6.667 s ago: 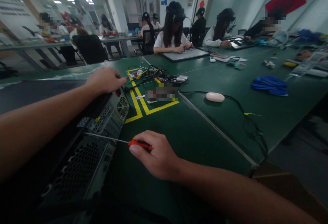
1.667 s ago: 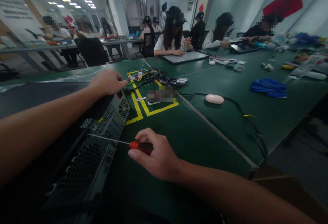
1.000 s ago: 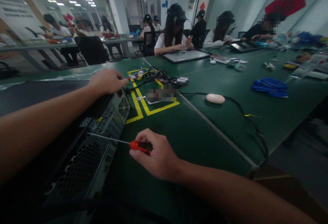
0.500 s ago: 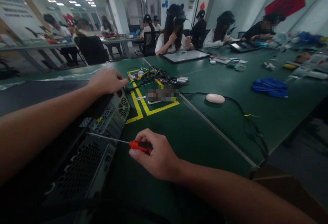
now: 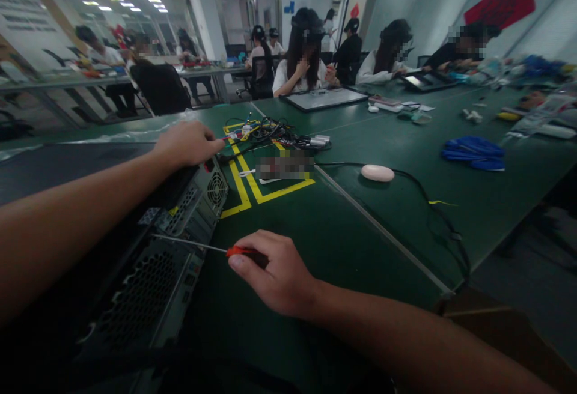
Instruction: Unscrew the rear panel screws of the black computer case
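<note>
A dark computer tower [image 5: 148, 289] lies on the table at my left, its rear panel with vents and ports facing right. My left hand [image 5: 187, 142] rests on the tower's far rear corner, fingers bent over the edge; their undersides are hidden. In my right hand [image 5: 277, 271] is a screwdriver [image 5: 235, 251] with a red and black handle, the fingers and thumb closed around it. Its long thin shaft reaches left to the upper part of the rear panel, by the slot covers. The exact contact of the tip is too dark to make out.
Beyond the tower are a tangle of cables [image 5: 274, 133] and yellow tape marks [image 5: 283, 188] on the green table [image 5: 342, 250]. A pale pink oval object [image 5: 377, 173] lies beside a black cable [image 5: 421, 190]. Farther right is a blue bundle [image 5: 473, 152]. Several people sit at the tables beyond.
The fingers of my right hand have shifted around the handle and now cover more of it. The screwdriver shaft stays at the same place on the panel. My left hand has not moved.
</note>
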Tool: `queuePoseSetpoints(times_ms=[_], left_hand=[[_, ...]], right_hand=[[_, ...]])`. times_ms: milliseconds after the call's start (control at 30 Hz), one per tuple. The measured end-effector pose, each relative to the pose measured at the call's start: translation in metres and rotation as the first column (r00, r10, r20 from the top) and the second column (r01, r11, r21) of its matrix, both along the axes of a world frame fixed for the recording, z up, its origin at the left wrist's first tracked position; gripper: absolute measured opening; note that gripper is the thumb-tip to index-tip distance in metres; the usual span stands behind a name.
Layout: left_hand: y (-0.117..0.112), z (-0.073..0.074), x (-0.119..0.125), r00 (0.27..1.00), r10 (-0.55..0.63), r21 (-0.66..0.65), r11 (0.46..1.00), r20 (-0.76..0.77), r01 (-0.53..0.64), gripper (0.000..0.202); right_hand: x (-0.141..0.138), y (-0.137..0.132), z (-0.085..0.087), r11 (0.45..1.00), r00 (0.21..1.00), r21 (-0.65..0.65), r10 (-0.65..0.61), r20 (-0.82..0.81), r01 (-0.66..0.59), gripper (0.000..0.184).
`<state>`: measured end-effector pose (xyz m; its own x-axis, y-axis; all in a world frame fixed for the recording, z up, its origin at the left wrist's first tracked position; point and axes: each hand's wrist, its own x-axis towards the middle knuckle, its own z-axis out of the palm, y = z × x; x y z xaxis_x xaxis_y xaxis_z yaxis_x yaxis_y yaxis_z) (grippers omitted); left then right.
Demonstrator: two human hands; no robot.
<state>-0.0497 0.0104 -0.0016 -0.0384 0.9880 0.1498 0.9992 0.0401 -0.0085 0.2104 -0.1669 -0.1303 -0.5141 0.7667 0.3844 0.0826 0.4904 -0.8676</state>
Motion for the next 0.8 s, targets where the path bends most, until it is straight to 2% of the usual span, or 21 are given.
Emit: queuePoseSetpoints(times_ms=[200,333,467,567,800], left_hand=[[-0.013,0.010,0.011,0.999,0.004,-0.053,0.999,-0.039,-0.006,0.078],[-0.008,0.005,0.006,1.000,-0.006,-0.025,1.000,-0.019,0.005,0.077],[0.003,-0.003,-0.003,1.000,0.013,0.037,0.999,0.021,-0.014,0.071],[0.005,-0.004,-0.005,1.000,0.006,0.034,0.999,0.019,-0.007,0.069],[0.005,-0.004,-0.005,1.000,-0.005,0.026,1.000,-0.022,0.006,0.076]], right_hand=[[-0.001,-0.002,0.002,0.994,0.998,-0.100,0.026,-0.063,-0.032,0.028],[0.001,-0.001,0.003,0.992,1.000,-0.126,0.014,-0.019,-0.016,0.040],[0.000,-0.001,0.004,0.996,1.000,-0.090,0.013,-0.006,-0.013,0.028],[0.000,-0.001,0.004,0.996,0.999,-0.078,0.032,-0.041,-0.035,0.023],[0.000,-0.001,0.005,0.993,1.000,-0.114,0.018,-0.021,-0.020,0.031]])
